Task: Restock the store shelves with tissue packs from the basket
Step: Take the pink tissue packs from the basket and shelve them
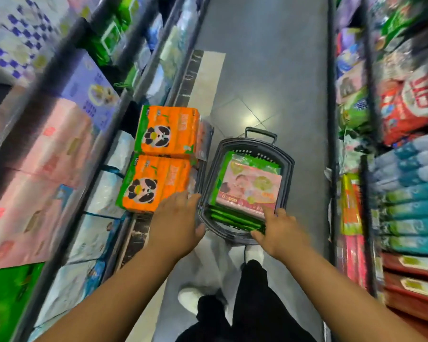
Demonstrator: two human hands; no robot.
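**Inspector:** What stands left of the left hand?
**Clerk:** The left shelves (67,154), stocked with boxed and bagged tissue, much of it blurred. At their foot are two orange packs (167,130) with panda faces, one beyond the other. The nearer one is just left of the hand's fingertips.

**Inspector:** State of the left hand?
**Clerk:** The left hand (177,218) is spread, fingers straight, holding nothing. Its fingertips reach the nearer orange pack's corner and the basket's left rim. The blur hides whether they touch.

**Inspector:** And the basket?
**Clerk:** The basket (290,169) is dark grey and sits on the floor (269,70), between the two hands and just beyond them. A pink pack (250,191) lies flat on top inside. Green packs (232,217) stand on edge against the near wall, closer to the hands.

**Inspector:** State of the right hand?
**Clerk:** The right hand (281,230) is at the basket's near right corner. Its fingers lie on the pink pack's near corner and its thumb is against the green packs. I cannot tell whether it grips them.

**Inspector:** Right of that hand?
**Clerk:** The right shelves (405,169), filled with red, teal and green packs, well apart from the hand.
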